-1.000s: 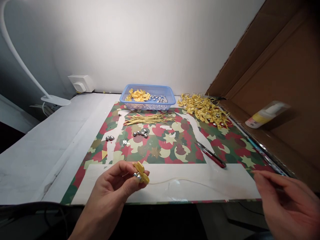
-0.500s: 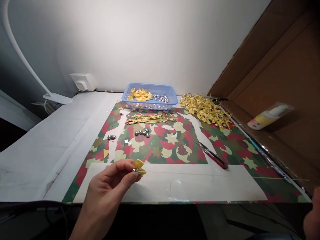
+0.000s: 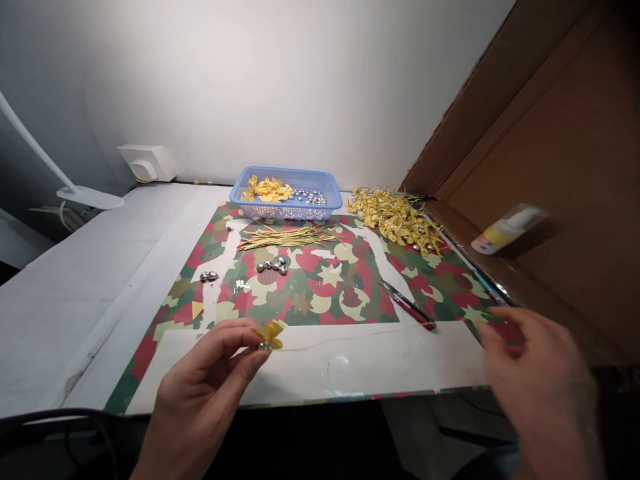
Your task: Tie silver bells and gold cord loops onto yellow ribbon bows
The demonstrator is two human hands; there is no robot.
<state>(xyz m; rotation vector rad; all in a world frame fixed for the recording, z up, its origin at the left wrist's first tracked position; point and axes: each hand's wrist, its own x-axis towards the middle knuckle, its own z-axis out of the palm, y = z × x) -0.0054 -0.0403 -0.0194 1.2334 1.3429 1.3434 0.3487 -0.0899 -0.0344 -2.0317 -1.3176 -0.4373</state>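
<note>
A white table (image 3: 90, 267) carried a patterned red, green and cream mat (image 3: 320, 293). At the mat's far edge stood a blue basket (image 3: 283, 193), with a heap of yellow bows (image 3: 395, 217) to its right. Gold strings (image 3: 290, 237) lay just nearer, then silver bells (image 3: 273, 267). A red tool (image 3: 407, 305) lay toward the right, and a lamp base (image 3: 90, 198) stood far left.

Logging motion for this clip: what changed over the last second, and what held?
The right hand swung out past the frame's right edge, then came back in, blurred, above the mat's near right corner. The left hand kept its pinch on the yellow bow, thread trailing right. Basket, bells and scissors lie unchanged.
</note>
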